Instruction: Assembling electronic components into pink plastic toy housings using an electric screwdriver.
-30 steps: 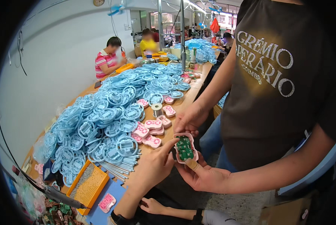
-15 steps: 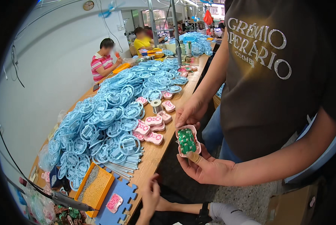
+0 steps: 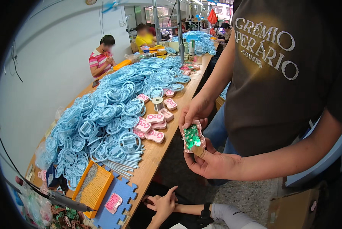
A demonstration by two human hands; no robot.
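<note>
My left hand [image 3: 165, 205] is raised at the table's near edge, fingers apart and holding nothing. Behind it and partly covered, my right hand [image 3: 151, 201] shows loosely bent fingers with nothing visible in them; its arm has a grey sleeve and black wristband. Beside my hands, on a blue foam mat [image 3: 119, 194], lies a pink-and-white game-controller-shaped case [image 3: 113, 203]. A person standing at the right holds a similar pink shell [image 3: 202, 144], turned to show a green circuit board [image 3: 191, 136] inside; one thumb wears a tan finger cover.
An orange tray [image 3: 105, 182] of small metal parts stands by an electric screwdriver [image 3: 70, 201]. Light-blue plastic rings [image 3: 113, 95] are heaped along the table, with grey rods [image 3: 123, 164], pink cases [image 3: 154, 136] and a wire spool [image 3: 158, 104]. A cardboard box [image 3: 293, 208] sits lower right. Others sit farther back.
My left hand has moved right and its fingers have spread, beside my right hand. The other person's shell has shifted slightly right and tilted. The view has shifted a little.
</note>
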